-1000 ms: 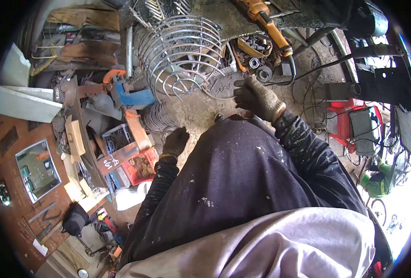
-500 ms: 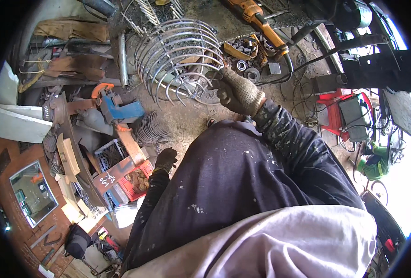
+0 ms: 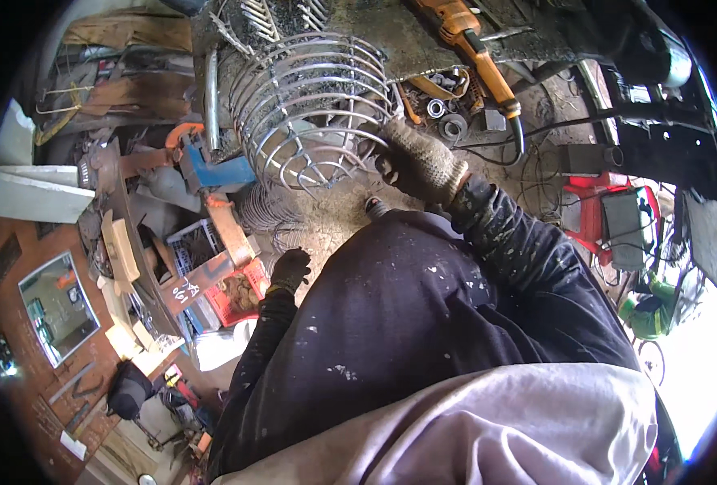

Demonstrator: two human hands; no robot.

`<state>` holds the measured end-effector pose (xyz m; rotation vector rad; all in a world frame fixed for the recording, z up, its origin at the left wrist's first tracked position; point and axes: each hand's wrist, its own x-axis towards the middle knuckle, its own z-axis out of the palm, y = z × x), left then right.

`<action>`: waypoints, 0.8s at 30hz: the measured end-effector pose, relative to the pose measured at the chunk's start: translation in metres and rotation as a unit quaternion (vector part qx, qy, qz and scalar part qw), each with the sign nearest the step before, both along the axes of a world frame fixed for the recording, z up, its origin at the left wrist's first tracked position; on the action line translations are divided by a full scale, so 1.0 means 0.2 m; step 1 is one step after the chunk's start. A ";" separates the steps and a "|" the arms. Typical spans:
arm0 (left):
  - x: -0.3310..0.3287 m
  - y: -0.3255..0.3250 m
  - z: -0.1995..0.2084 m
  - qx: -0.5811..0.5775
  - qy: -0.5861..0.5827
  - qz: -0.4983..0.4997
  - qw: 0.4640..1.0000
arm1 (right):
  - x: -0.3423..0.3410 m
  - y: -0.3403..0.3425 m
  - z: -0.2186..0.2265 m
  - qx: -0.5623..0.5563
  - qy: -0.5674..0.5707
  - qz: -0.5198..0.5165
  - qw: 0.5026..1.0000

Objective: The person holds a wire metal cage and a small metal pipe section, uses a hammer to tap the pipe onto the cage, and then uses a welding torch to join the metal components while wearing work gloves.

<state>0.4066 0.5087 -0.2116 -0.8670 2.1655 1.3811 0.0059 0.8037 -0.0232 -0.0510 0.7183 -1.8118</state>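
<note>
In front of me a round cage of bent metal rods (image 3: 314, 105), made of several rings joined by crosswise bars, stands tilted against the edge of the dark workbench (image 3: 350, 24). My right hand (image 3: 425, 162), in a dirty knitted glove, is closed on the cage's right rim. Down at my left side hangs my left hand (image 3: 291, 271), gloved in dark, loosely curled with fingers a little apart and nothing seen in it. It is nearest to a red plastic basket (image 3: 241, 295) of rusty-looking pieces.
An orange angle grinder (image 3: 475, 56) lies on the bench, its cable hanging down at the right. Under the bench are metal rings (image 3: 453, 126). A blue-and-orange clamp-like tool (image 3: 217, 171) and a coil of wire (image 3: 265, 208) are at the left, a red stool (image 3: 589, 202) at the right.
The cage has turned slightly, its lower end shifting right, with my right hand still on its rim. My left hand has risen a little. The whole view has shifted slightly.
</note>
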 end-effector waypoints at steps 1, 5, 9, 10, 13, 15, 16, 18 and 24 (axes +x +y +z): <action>0.03 0.03 -0.01 0.012 0.046 0.016 0.999 | -0.01 -0.01 0.01 -0.006 -0.006 0.010 1.000; -0.10 0.24 0.04 0.007 0.023 0.016 1.000 | -0.05 -0.01 0.13 0.121 0.036 0.048 0.991; -0.25 0.42 0.20 0.002 -0.029 0.038 0.999 | -0.01 -0.04 0.07 0.125 0.064 -0.010 0.990; -0.26 0.45 0.23 0.004 -0.032 0.050 0.998 | -0.01 -0.03 0.07 0.123 0.060 -0.003 0.991; -0.38 0.51 0.40 -0.015 -0.089 0.102 0.991 | -0.04 -0.01 0.14 0.149 0.084 0.009 0.985; -0.34 0.50 0.40 -0.015 -0.065 0.099 0.993 | -0.06 -0.01 0.12 0.052 -0.042 0.008 0.998; -0.26 0.50 0.37 -0.019 -0.043 0.088 0.995 | -0.06 -0.01 0.12 0.049 -0.045 0.016 0.998; -0.30 0.50 0.39 -0.020 0.008 0.051 0.998 | -0.07 -0.02 0.10 0.045 -0.025 0.005 0.999; -0.32 0.56 0.40 0.071 -0.145 0.272 0.949 | -0.04 -0.06 0.08 0.090 0.001 -0.020 0.996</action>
